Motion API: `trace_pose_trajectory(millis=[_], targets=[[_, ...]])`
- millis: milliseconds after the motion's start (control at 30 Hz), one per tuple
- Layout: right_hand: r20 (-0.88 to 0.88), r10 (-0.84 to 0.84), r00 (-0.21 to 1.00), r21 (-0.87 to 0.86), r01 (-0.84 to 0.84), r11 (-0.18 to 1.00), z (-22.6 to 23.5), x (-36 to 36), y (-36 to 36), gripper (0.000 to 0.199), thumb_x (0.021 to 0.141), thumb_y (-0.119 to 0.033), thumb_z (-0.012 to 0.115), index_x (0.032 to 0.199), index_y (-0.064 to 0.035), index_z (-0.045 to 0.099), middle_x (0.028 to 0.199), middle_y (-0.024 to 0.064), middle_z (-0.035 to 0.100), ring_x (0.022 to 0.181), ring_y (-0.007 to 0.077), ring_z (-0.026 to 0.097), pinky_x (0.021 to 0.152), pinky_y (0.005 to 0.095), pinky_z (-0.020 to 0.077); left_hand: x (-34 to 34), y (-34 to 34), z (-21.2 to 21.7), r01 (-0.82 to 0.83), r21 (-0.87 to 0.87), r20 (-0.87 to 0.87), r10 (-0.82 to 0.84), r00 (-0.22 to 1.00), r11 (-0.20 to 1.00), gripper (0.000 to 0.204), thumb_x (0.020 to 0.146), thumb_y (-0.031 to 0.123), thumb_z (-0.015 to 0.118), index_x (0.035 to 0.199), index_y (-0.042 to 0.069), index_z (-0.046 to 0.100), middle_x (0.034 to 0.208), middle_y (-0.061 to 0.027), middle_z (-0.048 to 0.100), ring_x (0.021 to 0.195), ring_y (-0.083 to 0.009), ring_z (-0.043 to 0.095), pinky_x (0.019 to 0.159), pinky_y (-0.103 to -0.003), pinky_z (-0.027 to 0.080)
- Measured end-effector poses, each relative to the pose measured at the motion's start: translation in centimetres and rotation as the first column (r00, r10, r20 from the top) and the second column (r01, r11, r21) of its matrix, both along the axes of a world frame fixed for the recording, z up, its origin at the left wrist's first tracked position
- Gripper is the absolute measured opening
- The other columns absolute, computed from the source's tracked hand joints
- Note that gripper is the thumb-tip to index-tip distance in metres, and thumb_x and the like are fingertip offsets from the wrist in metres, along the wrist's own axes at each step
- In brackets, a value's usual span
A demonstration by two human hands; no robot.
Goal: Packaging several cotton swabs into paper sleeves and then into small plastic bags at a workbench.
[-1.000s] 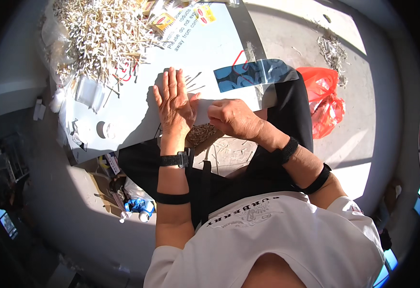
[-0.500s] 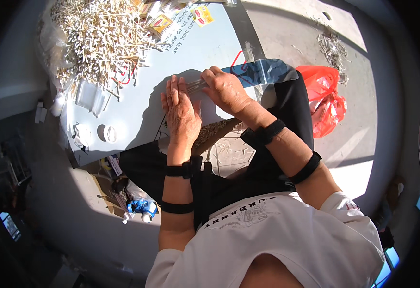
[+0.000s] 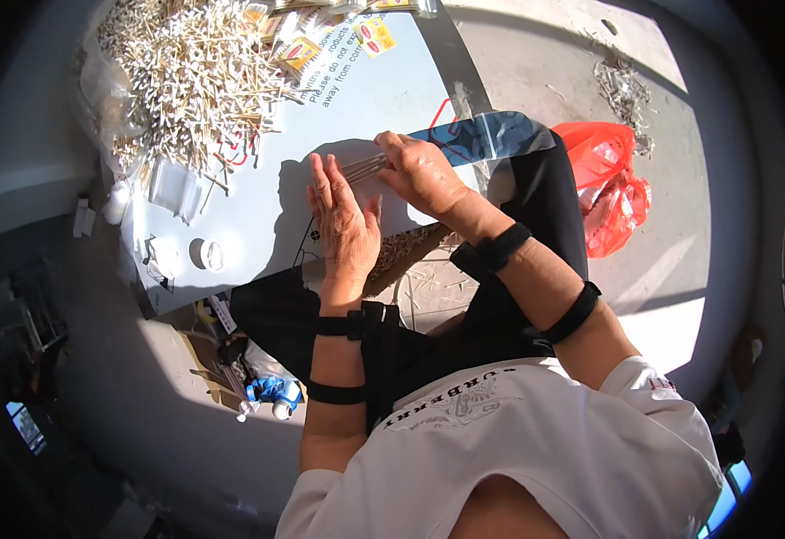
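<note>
Across the person's lap lies a pale grey board (image 3: 258, 225), its far end buried under a big heap of thin pale sticks (image 3: 186, 72), with yellow packets (image 3: 298, 54) at the heap's far edge. Right of the board, on the concrete floor (image 3: 536, 63), sits a crumpled red plastic bag (image 3: 613, 184), and a strip of clear blue-tinted plastic (image 3: 491, 135) lies between bag and board. Near the board's left end sit a clear plastic piece (image 3: 172, 184) and a small white ring (image 3: 211, 256); below the board, on the floor, is a blue and white bottle (image 3: 271, 395). Over the board's near part, the left hand (image 3: 346, 225) stands flat and upright, fingers straight and together, their tips touching a small bundle of sticks (image 3: 364, 167). The right hand (image 3: 424, 175) closes its fingers round the bundle's other end, pressing it toward the left palm. More loose sticks (image 3: 415, 247) lie scattered in the lap beneath both wrists.
</note>
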State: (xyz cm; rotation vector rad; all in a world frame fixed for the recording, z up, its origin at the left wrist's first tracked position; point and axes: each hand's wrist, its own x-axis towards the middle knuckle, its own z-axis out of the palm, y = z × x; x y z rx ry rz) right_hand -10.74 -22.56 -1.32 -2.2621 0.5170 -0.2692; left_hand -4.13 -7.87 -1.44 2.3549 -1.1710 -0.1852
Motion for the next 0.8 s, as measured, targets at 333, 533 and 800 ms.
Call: trace_pose_trajectory(millis=[333, 533, 800], targets=[[0.127, 0.007, 0.992, -0.031, -0.003, 1.0, -0.2, -0.8, 0.1, 0.028, 0.076, -0.009, 0.068, 0.101, -0.0027, 0.06, 0.089, 0.016, 0.063, 0.079, 0.0354, 0.064, 0.066, 0.0386, 0.0526, 0.0, 0.0, 0.6, 0.009, 0.088, 0.06, -0.014, 0.998, 0.996, 0.08, 0.086, 0.031, 0.065, 0.147, -0.001, 0.022, 0.156, -0.016, 0.011, 0.144, -0.0304, 0.017, 0.114, -0.05, 0.018], [0.155, -0.012, 0.988, -0.215, 0.045, 0.975, -0.9, -0.8, 1.1, 0.016, 0.076, -0.013, 0.066, 0.091, -0.008, 0.062, 0.081, 0.0089, 0.057, 0.071, 0.0296, 0.063, 0.059, 0.0385, 0.0529, 0.1, 0.7, -0.4, 0.046, 0.237, 0.174, -0.089, 0.981, 0.97, 0.085, 0.087, 0.039, 0.061, 0.149, 0.001, 0.016, 0.156, -0.0152, 0.015, 0.145, -0.0286, 0.014, 0.117, -0.048, 0.009], [0.216, -0.063, 0.974, -0.231, 0.113, 0.966, -1.7, -1.1, 1.8, 0.016, 0.076, -0.011, 0.069, 0.092, -0.0107, 0.064, 0.081, 0.0065, 0.057, 0.071, 0.0278, 0.063, 0.057, 0.0367, 0.0523, 0.0, 0.5, -0.6, 0.03, 0.233, 0.174, -0.072, 0.982, 0.972, 0.087, 0.086, 0.039, 0.063, 0.149, 0.002, 0.016, 0.156, -0.0152, 0.015, 0.145, -0.0284, 0.013, 0.117, -0.048, 0.008]])
